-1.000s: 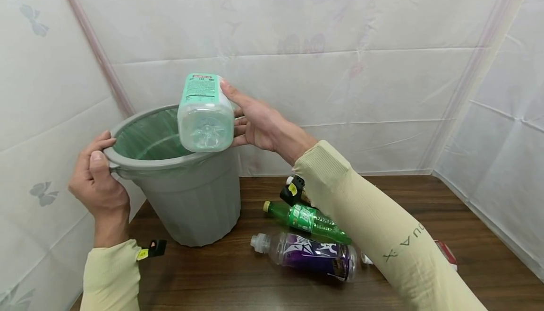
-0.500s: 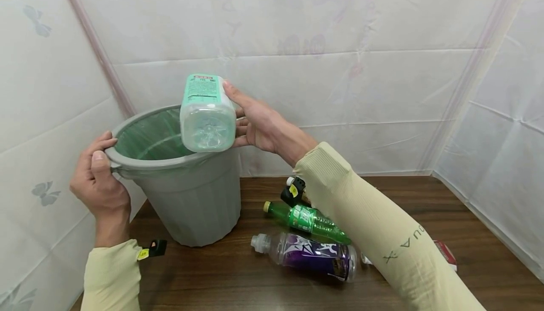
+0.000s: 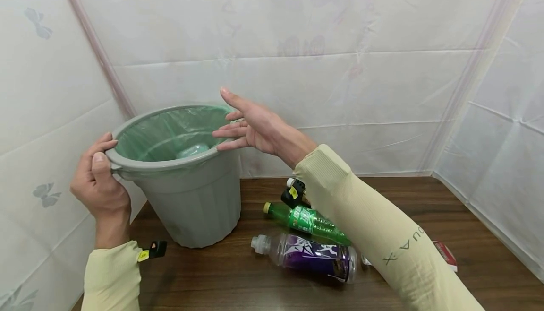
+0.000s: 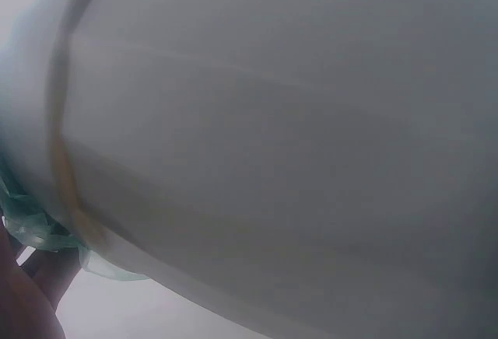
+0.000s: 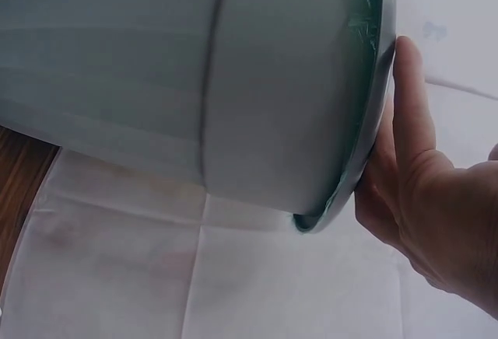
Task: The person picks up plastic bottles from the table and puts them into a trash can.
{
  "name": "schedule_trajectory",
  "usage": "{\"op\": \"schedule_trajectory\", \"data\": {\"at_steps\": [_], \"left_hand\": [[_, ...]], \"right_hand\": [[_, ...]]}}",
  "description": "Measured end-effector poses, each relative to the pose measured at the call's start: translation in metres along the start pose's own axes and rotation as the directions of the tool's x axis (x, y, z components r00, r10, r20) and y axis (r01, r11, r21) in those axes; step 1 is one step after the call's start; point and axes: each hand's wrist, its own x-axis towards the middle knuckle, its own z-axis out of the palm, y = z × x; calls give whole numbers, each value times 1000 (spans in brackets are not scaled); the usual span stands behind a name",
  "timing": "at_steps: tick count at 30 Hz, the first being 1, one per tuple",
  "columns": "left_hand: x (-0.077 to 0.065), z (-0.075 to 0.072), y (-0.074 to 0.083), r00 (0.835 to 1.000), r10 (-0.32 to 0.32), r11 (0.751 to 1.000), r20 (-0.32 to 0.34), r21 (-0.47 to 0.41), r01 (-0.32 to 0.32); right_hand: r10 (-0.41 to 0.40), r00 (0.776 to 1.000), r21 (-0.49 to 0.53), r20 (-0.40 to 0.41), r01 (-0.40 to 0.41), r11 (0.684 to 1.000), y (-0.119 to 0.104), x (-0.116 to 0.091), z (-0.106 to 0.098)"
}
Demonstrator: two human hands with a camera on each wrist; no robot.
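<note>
- The purple bottle (image 3: pixel 312 255) lies on its side on the brown worktop (image 3: pixel 212 278), cap facing the bin (image 3: pixel 195 207). Lying down, it can't tip over, but I think it could roll.
- Just behind it lies the green bottle (image 3: pixel 297 219), cap the same way. The right sleeve (image 3: pixel 352 188) hides its bottom end.
- The left hand (image 3: pixel 99 178) has its grip curled round the rim (image 3: pixel 170 164), probably so the bin stays put.
- A green bag (image 3: pixel 148 133) lines the bin, likely to keep it clean.
- The right hand (image 3: pixel 263 129) is by the rim, grip wide, fingers spread, holding nothing.
- A see-through thing (image 3: pixel 193 150), maybe a bottle, sits inside the bin, partly hidden.
</note>
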Motion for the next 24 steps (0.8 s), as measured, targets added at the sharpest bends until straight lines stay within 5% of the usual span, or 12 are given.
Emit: {"op": "schedule_trajectory", "data": {"at_steps": [24], "left_hand": [[0,-1,-2,1000,1,1000,4,2,-1]], "right_hand": [[-54,999,-50,0,54,997,4,-12,-12]]}}
